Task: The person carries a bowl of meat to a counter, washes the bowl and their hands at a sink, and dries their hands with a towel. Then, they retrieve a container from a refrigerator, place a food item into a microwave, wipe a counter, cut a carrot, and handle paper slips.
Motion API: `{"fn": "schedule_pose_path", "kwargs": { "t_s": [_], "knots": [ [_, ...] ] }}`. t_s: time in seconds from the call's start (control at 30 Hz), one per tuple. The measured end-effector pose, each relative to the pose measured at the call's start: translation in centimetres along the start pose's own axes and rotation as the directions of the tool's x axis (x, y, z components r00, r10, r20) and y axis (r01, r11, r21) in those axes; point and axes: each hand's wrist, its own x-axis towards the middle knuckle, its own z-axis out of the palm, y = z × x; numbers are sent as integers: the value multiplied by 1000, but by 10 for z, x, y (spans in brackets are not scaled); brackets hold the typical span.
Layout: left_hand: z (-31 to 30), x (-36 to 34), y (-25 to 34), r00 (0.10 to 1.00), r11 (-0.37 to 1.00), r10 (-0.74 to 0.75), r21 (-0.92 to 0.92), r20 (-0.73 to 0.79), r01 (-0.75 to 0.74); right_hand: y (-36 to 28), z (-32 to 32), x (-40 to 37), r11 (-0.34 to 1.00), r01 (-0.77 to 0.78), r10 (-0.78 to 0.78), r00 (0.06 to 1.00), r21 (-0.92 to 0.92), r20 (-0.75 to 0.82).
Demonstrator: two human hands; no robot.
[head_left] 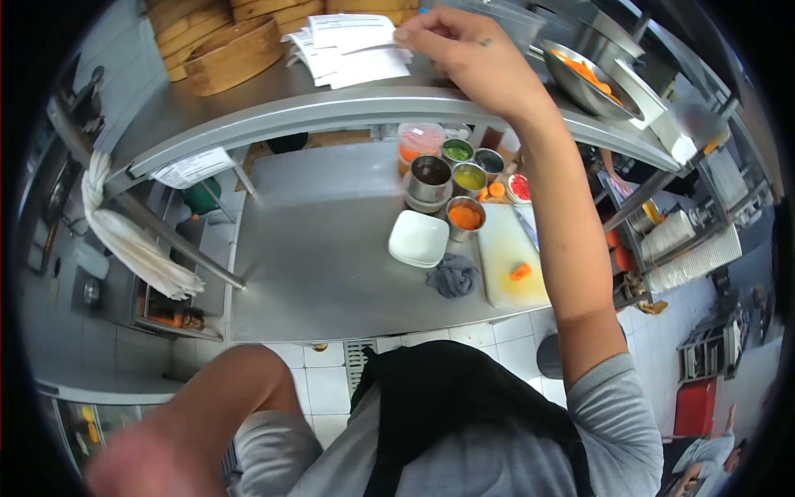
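Observation:
My right hand (468,54) reaches up to the raised metal shelf, its thumb and fingers pinched on the right edge of a printed paper slip (352,31). More white slips (368,68) lie overlapped beneath it. My left hand (153,455) is low at the left edge, smeared by motion, so its fingers cannot be made out. Beside the slips stands a round bamboo steamer (234,56). Right of my right hand is a metal bowl (590,87) with orange pieces.
The shelf's front rail (331,106) crosses above the steel counter (315,240). The counter bears white dishes (418,238), a grey cloth (454,276), several metal cups and a cutting board (501,248) with a knife. A white cloth (137,236) hangs left. Another person (708,460) is at lower right.

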Motion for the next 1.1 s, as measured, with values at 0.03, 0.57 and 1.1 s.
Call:
{"fn": "schedule_pose_path", "kwargs": {
  "t_s": [0.03,0.57,1.1],
  "knots": [
    [-39,-31,-9,980,940,-199,-288,-17,186,1,1,2,1000,11,-11,1000,14,6],
    [-140,-203,-103,-168,-139,-984,333,60,933,30,2,9,996,64,-63,998,-60,15],
    [-145,-185,-92,-192,-156,-971,229,141,961,24,4,8,994,110,-111,994,-13,-22]
  ]
}}
